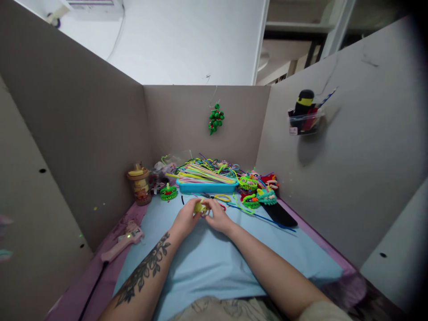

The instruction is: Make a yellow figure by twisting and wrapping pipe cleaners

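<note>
Both hands meet over the middle of the light blue cloth point(214, 267). A small yellow pipe-cleaner piece point(199, 207) is held between them; its exact shape is partly hidden by the fingers. My left hand point(186, 218) closes on its left side, and my right hand point(216, 216) grips it from the right. Just beyond the fingers lie scissors with yellow handles point(222, 198). To the right of my right hand, a dark blue pipe cleaner point(267, 218) stretches across the cloth. A green pipe-cleaner figure point(168, 192) sits further back on the left.
A blue tray point(207, 187) heaped with coloured pipe cleaners stands at the back. Several fuzzy figures point(266, 196) and a black flat object point(280, 214) are at right. A pink glue gun point(123, 244) and a lidded cup point(140, 187) stand left. Grey panels point(187, 120) surround the table.
</note>
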